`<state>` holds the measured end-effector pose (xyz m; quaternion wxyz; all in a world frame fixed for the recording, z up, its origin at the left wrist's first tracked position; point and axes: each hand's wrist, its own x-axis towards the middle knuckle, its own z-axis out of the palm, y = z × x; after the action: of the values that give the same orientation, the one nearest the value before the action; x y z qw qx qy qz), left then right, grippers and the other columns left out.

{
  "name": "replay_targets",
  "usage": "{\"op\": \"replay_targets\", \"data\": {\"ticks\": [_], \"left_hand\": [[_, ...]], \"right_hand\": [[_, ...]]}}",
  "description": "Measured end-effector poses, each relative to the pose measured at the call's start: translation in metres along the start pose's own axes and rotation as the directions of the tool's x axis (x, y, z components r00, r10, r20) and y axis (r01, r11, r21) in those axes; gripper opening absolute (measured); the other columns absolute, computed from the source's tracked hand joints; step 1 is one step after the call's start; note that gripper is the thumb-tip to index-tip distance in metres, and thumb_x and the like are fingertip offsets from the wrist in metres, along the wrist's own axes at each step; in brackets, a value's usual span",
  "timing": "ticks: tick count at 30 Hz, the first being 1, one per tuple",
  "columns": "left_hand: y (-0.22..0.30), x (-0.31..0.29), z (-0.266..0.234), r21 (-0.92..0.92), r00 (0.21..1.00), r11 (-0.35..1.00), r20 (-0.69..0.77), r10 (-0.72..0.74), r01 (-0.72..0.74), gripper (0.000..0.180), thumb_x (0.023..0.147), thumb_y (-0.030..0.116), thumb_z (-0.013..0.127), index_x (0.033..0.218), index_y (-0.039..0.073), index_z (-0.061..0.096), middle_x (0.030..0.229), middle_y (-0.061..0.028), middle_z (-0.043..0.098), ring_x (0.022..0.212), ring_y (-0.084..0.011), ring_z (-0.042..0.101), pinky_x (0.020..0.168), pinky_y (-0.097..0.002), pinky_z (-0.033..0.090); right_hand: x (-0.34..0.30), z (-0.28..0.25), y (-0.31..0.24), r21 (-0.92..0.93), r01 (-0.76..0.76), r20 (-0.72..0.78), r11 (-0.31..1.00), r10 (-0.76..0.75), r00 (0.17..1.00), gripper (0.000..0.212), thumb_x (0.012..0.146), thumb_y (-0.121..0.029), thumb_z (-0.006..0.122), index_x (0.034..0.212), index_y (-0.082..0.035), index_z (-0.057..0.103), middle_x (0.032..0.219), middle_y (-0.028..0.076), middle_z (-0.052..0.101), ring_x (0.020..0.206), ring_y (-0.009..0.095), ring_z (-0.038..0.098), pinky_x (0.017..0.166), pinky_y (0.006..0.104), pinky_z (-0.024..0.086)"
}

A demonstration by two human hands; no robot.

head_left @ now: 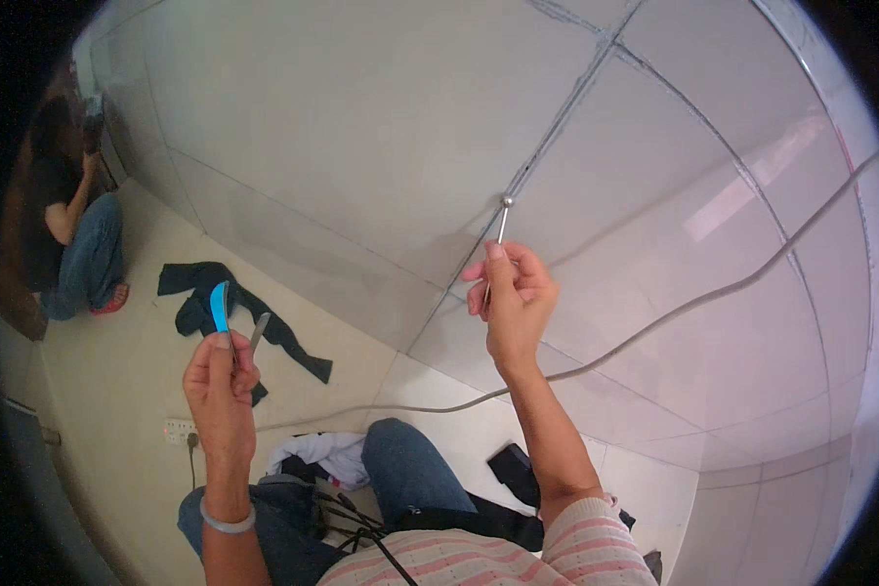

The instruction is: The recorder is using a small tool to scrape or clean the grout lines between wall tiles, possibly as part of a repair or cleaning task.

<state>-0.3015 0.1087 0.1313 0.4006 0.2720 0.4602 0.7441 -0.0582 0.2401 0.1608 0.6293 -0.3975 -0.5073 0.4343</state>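
Note:
My right hand (520,298) is closed around a thin metal ball-tipped grout tool (502,223). Its small steel ball touches a dark joint line (557,122) between the pale wall tiles. In my left hand (221,386), fingers pinched, is a blue tool with a curved tip (220,306), held upright away from the wall. A flat grey blade (260,330) sticks up beside it from the same hand; whether the two are one tool I cannot tell. Behind that hand, dark clothing (283,337) lies on the floor.
A grey cable (654,327) runs across in front of the wall to a white power strip (179,431). At the far left another person (78,210) crouches. Beside my legs lie a white cloth (332,454) and a dark box-like thing (514,474).

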Motion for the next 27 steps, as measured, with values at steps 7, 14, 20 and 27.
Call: {"op": "replay_targets", "data": {"ticks": [7,14,20,27], "left_hand": [[0.0,-0.005,-0.001,-0.002,1.0,1.0,0.026,0.007,-0.007,0.021,0.093,0.018,0.048,0.084,0.001,0.056,0.069,0.0002,0.048,0.055,-0.0033,0.031,0.049,-0.0172,0.026],[-0.002,-0.008,-0.004,0.044,1.0,0.999,-0.01,0.01,-0.009,0.022,0.094,0.019,0.047,0.084,0.001,0.056,0.068,0.0008,0.048,0.055,-0.0033,0.031,0.049,-0.0173,0.025],[0.003,-0.001,0.004,0.05,0.999,0.999,-0.041,-0.007,0.009,0.022,0.094,0.019,0.047,0.085,0.001,0.055,0.066,0.0012,0.047,0.054,-0.0032,0.031,0.049,-0.0172,0.025],[0.0,-0.001,0.002,0.026,1.0,0.999,0.008,-0.019,0.018,0.022,0.094,0.018,0.047,0.085,0.0,0.056,0.066,0.001,0.047,0.054,-0.0031,0.031,0.049,-0.0172,0.025]], "right_hand": [[0.013,0.012,-0.04,0.013,0.133,-0.059,0.991,-0.132,0.99,0.022,0.089,-0.02,0.055,0.094,0.001,0.057,0.065,0.009,0.06,0.04,0.008,0.046,0.036,0.0202,0.027],[0.0,-0.003,-0.009,-0.005,0.057,-0.014,0.998,-0.057,0.998,0.023,0.089,-0.021,0.056,0.095,0.001,0.057,0.065,0.008,0.059,0.04,0.008,0.045,0.036,0.0202,0.028],[-0.014,-0.011,0.029,0.022,-0.018,-0.01,1.0,0.019,1.0,0.022,0.091,-0.02,0.054,0.096,0.001,0.057,0.064,0.008,0.058,0.04,0.008,0.045,0.036,0.021,0.031],[-0.019,-0.01,0.054,0.041,-0.051,-0.05,0.998,0.053,0.997,0.022,0.091,-0.02,0.054,0.099,0.0,0.057,0.066,0.008,0.058,0.041,0.008,0.044,0.037,0.0208,0.031]]}}
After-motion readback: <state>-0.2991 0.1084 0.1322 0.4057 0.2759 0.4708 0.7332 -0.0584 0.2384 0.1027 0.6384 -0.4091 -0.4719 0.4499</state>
